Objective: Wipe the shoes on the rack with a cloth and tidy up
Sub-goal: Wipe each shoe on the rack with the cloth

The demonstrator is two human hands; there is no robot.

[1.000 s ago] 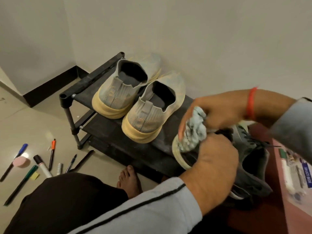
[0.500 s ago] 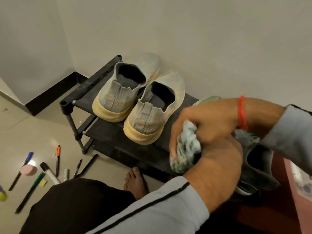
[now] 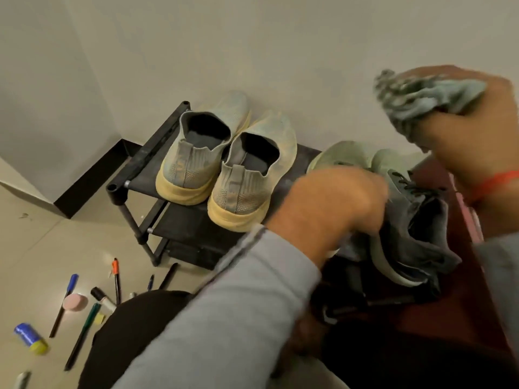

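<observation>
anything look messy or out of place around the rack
Yes. Loose pens and markers lie scattered at odd angles on the tiled floor left of the black shoe rack, with a round pink eraser-like object and a blue-and-yellow tube among them. The pale grey knit shoes with yellow soles sit neatly paired on top.

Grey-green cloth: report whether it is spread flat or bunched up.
Bunched up: the grey-green cloth sits crumpled in folds, gripped in the raised right hand, clear of the shoes.

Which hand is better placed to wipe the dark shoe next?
Right. The right hand grips the cloth, raised above the dark shoe, while the left hand steadies that shoe.
</observation>
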